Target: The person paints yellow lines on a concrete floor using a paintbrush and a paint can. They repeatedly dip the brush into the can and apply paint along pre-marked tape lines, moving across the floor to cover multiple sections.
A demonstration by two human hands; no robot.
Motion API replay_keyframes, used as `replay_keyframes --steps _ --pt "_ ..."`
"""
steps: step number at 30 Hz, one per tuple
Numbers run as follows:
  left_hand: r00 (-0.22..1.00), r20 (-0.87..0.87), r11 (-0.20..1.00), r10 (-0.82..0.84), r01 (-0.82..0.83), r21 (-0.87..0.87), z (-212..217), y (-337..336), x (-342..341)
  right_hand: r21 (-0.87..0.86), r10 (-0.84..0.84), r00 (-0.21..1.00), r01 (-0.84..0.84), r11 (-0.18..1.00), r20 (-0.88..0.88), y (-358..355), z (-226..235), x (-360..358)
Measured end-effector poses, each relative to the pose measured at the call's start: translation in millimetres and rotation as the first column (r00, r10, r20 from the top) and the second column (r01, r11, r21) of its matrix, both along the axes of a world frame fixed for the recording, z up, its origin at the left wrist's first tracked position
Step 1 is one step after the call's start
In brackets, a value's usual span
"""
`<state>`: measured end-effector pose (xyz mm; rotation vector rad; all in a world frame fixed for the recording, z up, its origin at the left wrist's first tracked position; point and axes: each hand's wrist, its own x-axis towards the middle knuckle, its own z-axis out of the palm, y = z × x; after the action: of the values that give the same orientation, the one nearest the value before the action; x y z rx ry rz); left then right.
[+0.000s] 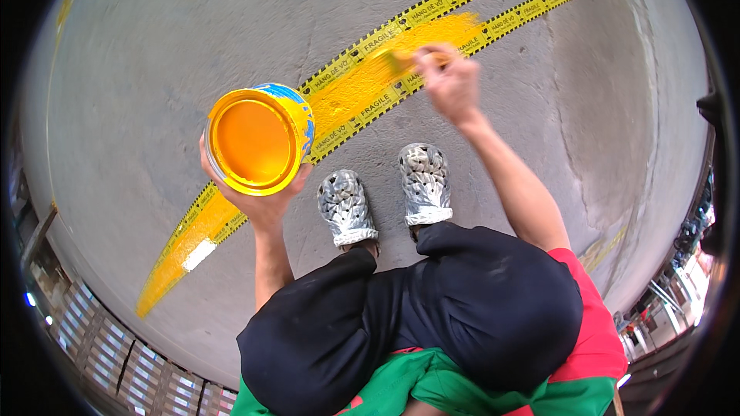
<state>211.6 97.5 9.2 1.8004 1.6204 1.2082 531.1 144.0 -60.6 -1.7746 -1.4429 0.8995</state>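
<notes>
My left hand (266, 204) is wrapped round a paint can (307, 119) from below and the side, above the floor. Orange-yellow paint (253, 142) fills the can, and its rim is smeared with it. In my right hand (453, 85) is a paintbrush (395, 63), blurred by motion, its bristles against a wet yellow stripe (347, 96) on the concrete. Two strips of black-and-yellow printed tape (532, 11) border the stripe. Behind the can part of the stripe is hidden; beyond my right hand the paint ends in a ragged edge.
I squat with my patterned clogs (347, 204) just on the near side of the stripe. Grey concrete floor (193, 23) spreads around. Slatted pallets (127, 358) stand at the lower left, and clutter (667, 308) lines the right edge. A white patch (199, 255) lies on the stripe's left part.
</notes>
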Motion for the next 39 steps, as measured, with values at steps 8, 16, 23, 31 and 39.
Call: replay_keyframes --steps 8,16,23,31,39 --pt "0.996 -0.087 0.999 0.034 -0.032 0.03 1 -2 3 0.311 0.044 0.85 -0.24 0.92 0.525 -6 3 28" --pt "0.997 -0.081 0.999 -0.015 0.017 0.03 1 1 2 0.221 0.312 0.925 -0.265 0.939 -0.217 -55 1 -84" --pt "0.996 -0.084 0.998 0.041 -0.037 0.051 0 -2 -2 0.407 0.072 0.893 -0.273 0.872 0.445 -1 -2 50" --pt "0.998 -0.063 0.998 0.018 -0.015 0.054 0 0 -1 0.332 0.245 0.815 -0.462 0.823 0.525 -25 -5 -22" --pt "0.992 -0.122 0.999 -0.017 0.021 0.029 -2 -1 -5 0.058 0.237 0.927 -0.23 0.971 -0.289 -23 -7 -59"
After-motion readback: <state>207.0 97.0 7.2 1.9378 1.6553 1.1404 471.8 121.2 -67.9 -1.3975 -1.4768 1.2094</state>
